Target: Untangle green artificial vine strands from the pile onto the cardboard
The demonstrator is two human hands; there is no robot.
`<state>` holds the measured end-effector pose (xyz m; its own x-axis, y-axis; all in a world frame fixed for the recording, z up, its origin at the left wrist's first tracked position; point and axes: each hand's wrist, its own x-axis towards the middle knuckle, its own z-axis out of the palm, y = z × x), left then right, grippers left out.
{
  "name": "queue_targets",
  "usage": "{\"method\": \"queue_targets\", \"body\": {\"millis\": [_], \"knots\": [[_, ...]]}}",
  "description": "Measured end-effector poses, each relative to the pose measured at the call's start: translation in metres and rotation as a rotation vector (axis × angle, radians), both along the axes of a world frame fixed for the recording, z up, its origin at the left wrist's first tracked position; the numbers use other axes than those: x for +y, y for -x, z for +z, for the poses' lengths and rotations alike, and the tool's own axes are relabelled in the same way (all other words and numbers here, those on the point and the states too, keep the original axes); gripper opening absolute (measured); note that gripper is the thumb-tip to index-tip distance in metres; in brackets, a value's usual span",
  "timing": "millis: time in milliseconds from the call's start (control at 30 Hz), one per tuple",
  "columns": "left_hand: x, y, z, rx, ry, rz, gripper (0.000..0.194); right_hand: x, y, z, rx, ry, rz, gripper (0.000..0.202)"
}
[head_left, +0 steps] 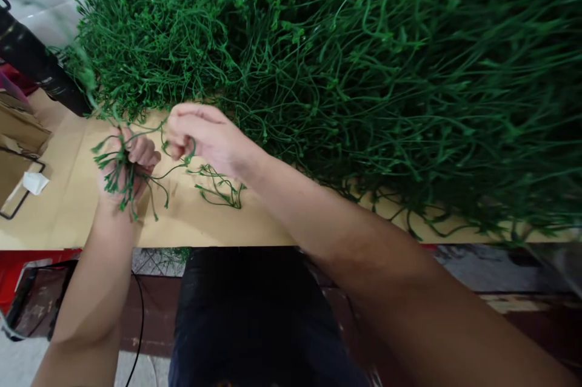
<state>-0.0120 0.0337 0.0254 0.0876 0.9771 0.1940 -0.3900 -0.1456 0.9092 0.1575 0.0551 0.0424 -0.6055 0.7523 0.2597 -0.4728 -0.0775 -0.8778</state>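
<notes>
At the left part of the table, my left hand (pixel 130 162) is closed around a bunch of green stems (pixel 120 171), whose forked tips spread over the fingers and wrist. Just right of it, my right hand (pixel 195 132) has its fingers curled and pinched on a thin green stem (pixel 154 129) that reaches toward the bunch. A few loose stems (pixel 220 190) lie on the tan table (pixel 182 229) below my right hand. Behind both hands rises a large heap of green plastic-looking stems (pixel 318 65).
A black bottle (pixel 43 65) leans in view at the upper left. Near the left edge are a cardboard box (pixel 20 132), a black wire frame (pixel 20 208) and a white scrap (pixel 35 182). The heap reaches the table's front edge at the right.
</notes>
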Motion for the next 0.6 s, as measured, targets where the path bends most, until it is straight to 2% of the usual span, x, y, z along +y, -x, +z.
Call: {"method": "queue_targets", "body": {"millis": [67,200,267,333,400,433,567,600], "knots": [[0.001,-0.001,-0.004,0.045,0.044,-0.044,0.037,0.012,-0.007,-0.002,-0.176,-0.118,-0.327,0.031],[0.003,-0.003,-0.01,0.172,0.052,0.006,0.032,0.03,-0.034,-0.001,-0.376,-0.429,-0.857,0.036],[0.003,-0.004,-0.011,0.187,0.051,0.024,0.031,0.033,-0.046,0.002,-0.449,-0.554,-1.067,0.037],[0.003,-0.005,-0.012,0.216,0.048,0.033,0.029,0.032,-0.049,0.004,-0.503,-0.634,-1.189,0.037],[0.003,-0.006,-0.014,0.271,0.049,0.067,0.029,0.029,-0.043,0.001,-0.51,-0.662,-1.167,0.034],[0.003,-0.007,-0.014,0.308,0.054,0.098,0.03,0.027,-0.037,-0.002,-0.511,-0.647,-1.086,0.033],[0.003,-0.01,-0.016,0.466,0.05,0.2,0.036,0.015,-0.004,-0.017,-0.61,-0.497,-0.497,0.027],[0.003,-0.01,-0.017,0.497,0.03,0.21,0.038,0.012,0.003,-0.021,-0.633,-0.482,-0.393,0.027]]}}
